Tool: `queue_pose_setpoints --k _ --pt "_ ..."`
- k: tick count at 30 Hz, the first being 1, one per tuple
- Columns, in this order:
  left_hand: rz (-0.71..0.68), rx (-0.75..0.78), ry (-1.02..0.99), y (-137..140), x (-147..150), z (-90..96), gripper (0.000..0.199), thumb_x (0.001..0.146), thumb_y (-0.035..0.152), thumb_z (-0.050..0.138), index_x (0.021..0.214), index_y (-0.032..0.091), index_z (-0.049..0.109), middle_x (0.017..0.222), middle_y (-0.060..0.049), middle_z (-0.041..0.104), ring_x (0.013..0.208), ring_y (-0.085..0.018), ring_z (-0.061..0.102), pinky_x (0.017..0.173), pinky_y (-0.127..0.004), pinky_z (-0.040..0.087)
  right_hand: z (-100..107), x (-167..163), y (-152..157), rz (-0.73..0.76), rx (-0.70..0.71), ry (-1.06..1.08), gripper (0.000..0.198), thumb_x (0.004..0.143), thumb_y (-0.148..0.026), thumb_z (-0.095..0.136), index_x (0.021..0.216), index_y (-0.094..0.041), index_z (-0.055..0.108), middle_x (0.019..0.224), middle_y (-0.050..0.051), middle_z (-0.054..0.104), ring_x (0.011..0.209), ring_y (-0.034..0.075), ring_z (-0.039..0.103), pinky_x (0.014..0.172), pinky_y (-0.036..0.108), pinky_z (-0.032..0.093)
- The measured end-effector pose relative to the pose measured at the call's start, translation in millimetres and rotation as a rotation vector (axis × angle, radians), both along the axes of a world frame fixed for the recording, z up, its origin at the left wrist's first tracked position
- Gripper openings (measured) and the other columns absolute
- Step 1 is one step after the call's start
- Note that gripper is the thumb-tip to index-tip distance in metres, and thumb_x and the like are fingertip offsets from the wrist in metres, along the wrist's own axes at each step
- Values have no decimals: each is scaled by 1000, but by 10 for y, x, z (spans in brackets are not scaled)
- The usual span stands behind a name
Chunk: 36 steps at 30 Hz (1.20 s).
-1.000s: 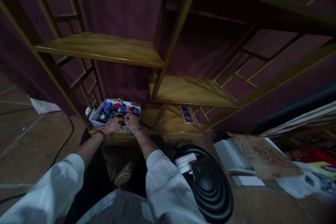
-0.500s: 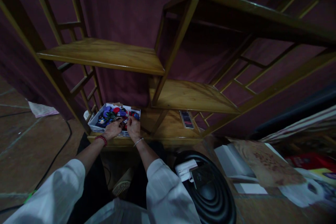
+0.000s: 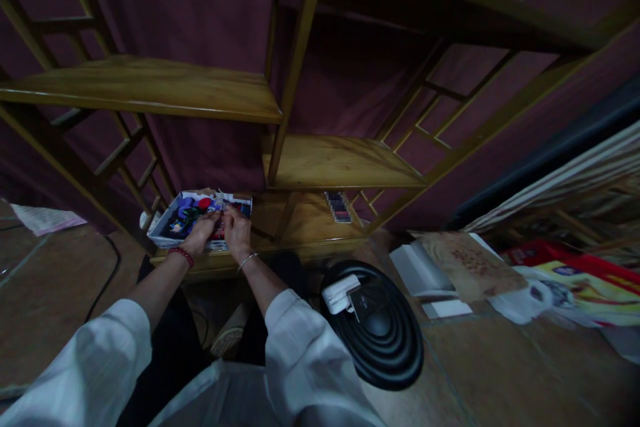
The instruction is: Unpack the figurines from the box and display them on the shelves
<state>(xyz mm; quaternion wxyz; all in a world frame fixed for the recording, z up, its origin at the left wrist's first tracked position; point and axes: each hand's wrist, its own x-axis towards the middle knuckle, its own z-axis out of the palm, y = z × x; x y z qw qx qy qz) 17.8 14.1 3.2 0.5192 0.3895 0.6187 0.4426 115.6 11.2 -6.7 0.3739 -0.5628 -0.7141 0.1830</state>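
Reaching with the left hand and the right hand over the near edge of a white box. Set between 8 and 9 o'clock from the middle of the view, at the left end of the lowest shelf. Filled with small bright pieces, including a purple piece and a red round piece at about 11 o'clock from the hands. Fingers of both hands drawn narrow, with tips close together above the pieces; cannot tell what, if anything, is pinched there. Wearing a red beaded bracelet on the left wrist and a silver bracelet on the right.

On the same shelf, at 3 o'clock from the box, a pixelated dark item. At 5 o'clock, on the floor, a black ridged oval object, bearing a white item and a flat dark item. Near 4 o'clock, a brown patterned sheet, then a red and yellow package. Out at 9 o'clock, papers on the tiles.
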Motion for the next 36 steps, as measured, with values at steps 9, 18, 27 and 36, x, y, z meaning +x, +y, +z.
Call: queue_pose_setpoints --k 9,18,27,36 --pt "161 -20 -170 -77 43 77 10 68 22 53 73 13 55 53 2 55 44 -9 52 47 -21 43 91 8 -248 96 9 -139 34 88 -16 32 117 -18 50 109 5 61 100 10 55 88 19 39" --pt "182 -82 -233 -41 35 98 10 63 6 54 72 12 54 49 4 53 40 -8 49 41 -18 39 61 37 -339 143 9 -228 31 88 -20 32 112 -19 52 103 5 62 95 12 57 84 21 41" --pt "224 -50 -301 -66 60 134 19 67 2 50 82 11 56 54 3 54 42 -6 50 45 -18 43 125 87 -332 27 -5 -141 26 89 -26 31 104 -23 52 98 1 61 91 13 55 82 22 41" --pt "274 -4 -368 -93 28 52 31 64 -6 43 87 11 54 51 4 52 36 -5 45 37 -14 32 56 103 -157 -151 -3 70 33 83 -24 42 114 -17 50 104 8 55 99 18 50 90 31 38"
